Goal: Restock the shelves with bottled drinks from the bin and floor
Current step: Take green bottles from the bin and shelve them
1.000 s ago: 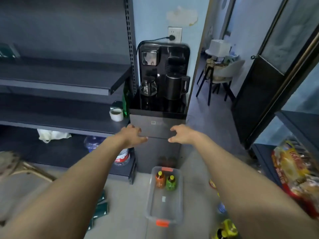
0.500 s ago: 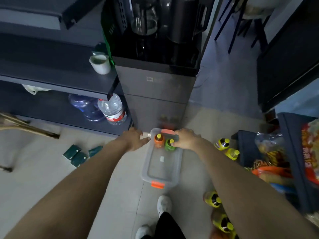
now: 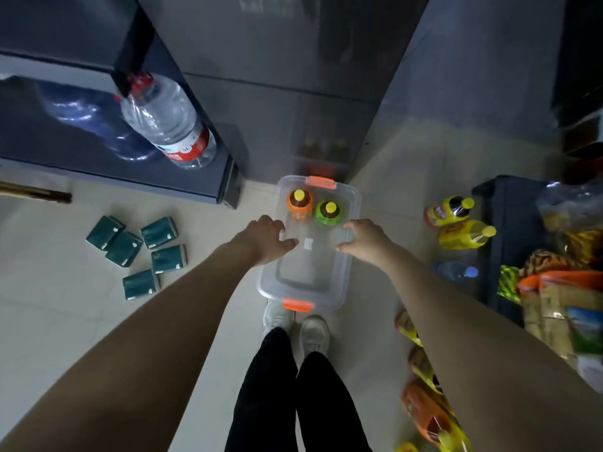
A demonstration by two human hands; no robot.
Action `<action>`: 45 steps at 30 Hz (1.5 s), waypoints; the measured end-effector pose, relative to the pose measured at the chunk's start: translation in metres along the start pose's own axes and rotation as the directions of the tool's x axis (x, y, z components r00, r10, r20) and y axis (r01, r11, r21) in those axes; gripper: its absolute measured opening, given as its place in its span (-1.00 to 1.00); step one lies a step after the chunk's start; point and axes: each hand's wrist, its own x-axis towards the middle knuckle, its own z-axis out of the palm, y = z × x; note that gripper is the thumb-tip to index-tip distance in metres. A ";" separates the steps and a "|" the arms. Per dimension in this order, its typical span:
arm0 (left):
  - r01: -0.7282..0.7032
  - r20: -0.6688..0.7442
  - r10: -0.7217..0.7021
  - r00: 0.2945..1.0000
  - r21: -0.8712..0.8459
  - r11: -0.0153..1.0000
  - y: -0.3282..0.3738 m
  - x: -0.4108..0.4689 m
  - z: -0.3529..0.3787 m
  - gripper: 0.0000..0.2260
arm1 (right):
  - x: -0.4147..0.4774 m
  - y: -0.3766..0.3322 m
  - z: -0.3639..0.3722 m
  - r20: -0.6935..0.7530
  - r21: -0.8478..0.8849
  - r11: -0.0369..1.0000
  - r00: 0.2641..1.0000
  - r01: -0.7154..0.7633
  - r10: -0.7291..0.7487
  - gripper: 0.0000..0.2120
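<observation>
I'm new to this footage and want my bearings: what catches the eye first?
The left hand and right hand reach over a clear bin on the floor, with an orange bottle and a green bottle upright at its far end. To the right, yellow-capped bottles sit on the floor.

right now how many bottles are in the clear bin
2: the orange bottle at the far left of the bin, the green bottle beside it on the right. None looks hidden.

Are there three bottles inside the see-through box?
No, the clear bin holds only two bottles, an orange-labelled bottle and a green-labelled bottle, standing side by side at its far end.
</observation>
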 end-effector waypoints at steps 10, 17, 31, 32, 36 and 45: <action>-0.043 0.095 0.042 0.995 0.014 0.999 -0.029 0.132 0.075 -0.48 | 0.118 0.042 0.086 0.087 0.005 0.999 0.995 -0.047 0.046 -0.36; -0.062 0.133 0.062 0.989 -0.002 0.998 -0.044 0.199 0.112 -0.50 | 0.185 0.055 0.121 0.045 0.047 0.997 0.997 -0.057 0.055 -0.38; -0.115 0.150 0.119 0.982 -0.032 0.993 -0.053 0.288 0.144 -0.52 | 0.277 0.069 0.134 -0.338 0.181 0.984 0.939 -0.004 0.066 -0.44; -0.120 0.150 0.124 0.981 -0.034 0.992 -0.054 0.291 0.146 -0.52 | 0.282 0.069 0.135 -0.349 0.194 0.981 0.935 0.003 0.066 -0.45; -0.140 0.161 0.143 0.977 -0.030 0.990 -0.056 0.295 0.154 -0.54 | 0.295 0.073 0.141 -0.398 0.280 0.959 0.914 0.037 0.081 -0.51; -0.136 0.165 0.138 0.977 -0.024 0.990 -0.062 0.296 0.160 -0.55 | 0.305 0.071 0.147 -0.484 0.482 0.859 0.869 0.171 0.098 -0.58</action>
